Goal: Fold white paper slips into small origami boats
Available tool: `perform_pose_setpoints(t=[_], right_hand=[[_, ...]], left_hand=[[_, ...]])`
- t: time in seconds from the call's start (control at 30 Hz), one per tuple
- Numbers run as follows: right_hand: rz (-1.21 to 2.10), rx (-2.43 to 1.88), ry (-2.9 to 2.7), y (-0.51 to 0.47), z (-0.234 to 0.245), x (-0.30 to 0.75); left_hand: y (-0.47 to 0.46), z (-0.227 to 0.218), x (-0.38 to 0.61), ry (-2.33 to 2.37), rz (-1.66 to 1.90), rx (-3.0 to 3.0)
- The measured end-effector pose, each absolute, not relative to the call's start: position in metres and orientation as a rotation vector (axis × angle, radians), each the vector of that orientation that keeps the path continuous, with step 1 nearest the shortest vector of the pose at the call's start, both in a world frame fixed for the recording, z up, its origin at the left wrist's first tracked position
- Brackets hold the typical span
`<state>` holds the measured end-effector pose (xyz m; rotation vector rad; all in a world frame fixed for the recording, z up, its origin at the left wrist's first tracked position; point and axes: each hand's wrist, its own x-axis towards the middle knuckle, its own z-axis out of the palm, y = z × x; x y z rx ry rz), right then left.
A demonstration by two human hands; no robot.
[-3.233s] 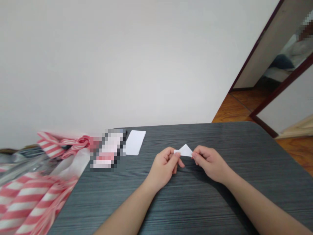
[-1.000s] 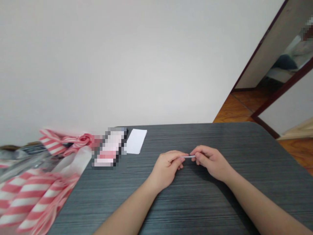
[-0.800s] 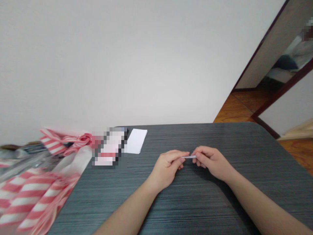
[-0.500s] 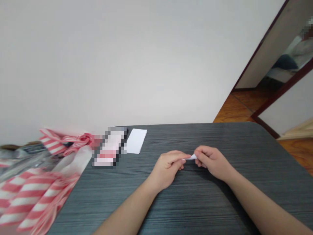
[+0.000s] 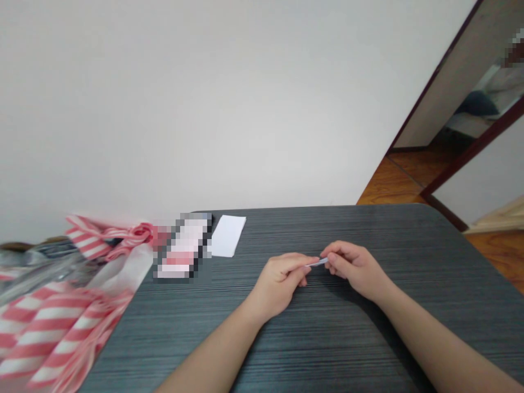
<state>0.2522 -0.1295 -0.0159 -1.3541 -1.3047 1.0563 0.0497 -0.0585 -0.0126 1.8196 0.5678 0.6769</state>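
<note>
So we've got the folded paper (image 5: 317,262) pinched between both hands, held just above the table (image 5: 327,338), roughly mid-table and a bit toward the far edge. It's lying nearly flat and edge-on to us, so all we see is a thin pale sliver. Our left hand (image 5: 282,281) is closed on its left end with thumb and fingertips, and our right hand (image 5: 354,267) is closed on the right end the same way. Our guess is that gripping both ends like this keeps the layers pressed together so nothing springs open. Both forearms rest low on the table, which probably steadies things.

Further out, a flat white sheet (image 5: 228,236) lies near the far edge, well apart from the hands, beside a blurred-out item (image 5: 184,248). A red-and-white striped bag (image 5: 61,316) slumps off the left side.

Compared with about three seconds back, the paper was tipped up then and showed as a clear white triangle; now it's tilted down flat. The hands have barely shifted, and nothing else has moved.
</note>
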Motion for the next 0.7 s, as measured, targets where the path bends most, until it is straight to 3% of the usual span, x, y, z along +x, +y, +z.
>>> perform_pose_setpoints(t=[0.7], right_hand=[[0.916,-1.522,-1.447,-0.1282,-0.0130,0.2532]], left_hand=[[-0.0606,-0.0098,0.0508,0.557,0.637,1.805]])
